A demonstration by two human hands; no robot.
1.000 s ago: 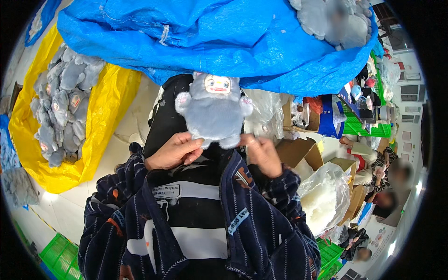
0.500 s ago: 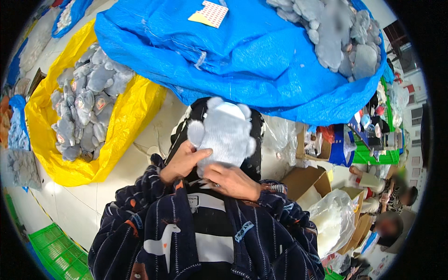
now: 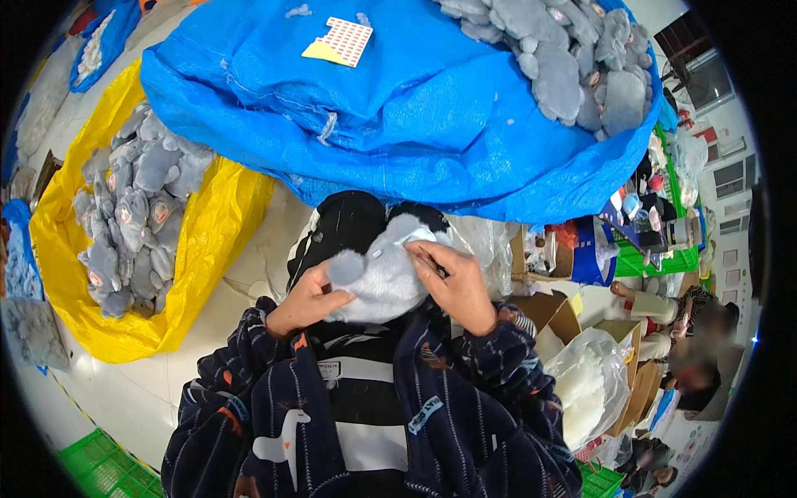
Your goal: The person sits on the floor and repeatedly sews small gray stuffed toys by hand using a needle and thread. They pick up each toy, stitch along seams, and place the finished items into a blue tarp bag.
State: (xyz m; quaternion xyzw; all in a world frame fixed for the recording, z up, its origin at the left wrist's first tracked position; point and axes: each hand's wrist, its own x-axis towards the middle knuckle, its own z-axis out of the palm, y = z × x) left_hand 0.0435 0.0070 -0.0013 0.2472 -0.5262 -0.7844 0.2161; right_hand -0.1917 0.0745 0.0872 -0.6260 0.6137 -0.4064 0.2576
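Observation:
A light grey plush toy skin (image 3: pixel 378 290) with rounded tabs lies across my lap, over my dark trousers, looking limp and unstuffed. At its lower left edge, my left hand (image 3: pixel 303 300) is closed on the fur, thumb on top and fingers underneath. My right hand (image 3: pixel 462 290) pinches the upper right part of the skin, beside a paler patch near the top. Whether anything small sits between those fingertips, I cannot make out. The underside of the skin is hidden.
Left stands a yellow sack (image 3: pixel 224 241) of grey plush pieces (image 3: pixel 137 224). Ahead, a blue tarp sack (image 3: pixel 415 108) carries more grey pieces (image 3: pixel 556 83) and a sticker sheet (image 3: pixel 344 41). Right are a cardboard box (image 3: pixel 544 311), a clear bag of white stuffing (image 3: pixel 585 378) and other people (image 3: pixel 697 332).
My right hand has moved from the bottom of the plush skin up to its upper right. The skin, spread flat before, is now tilted and bunched lower. The whole view has shifted slightly.

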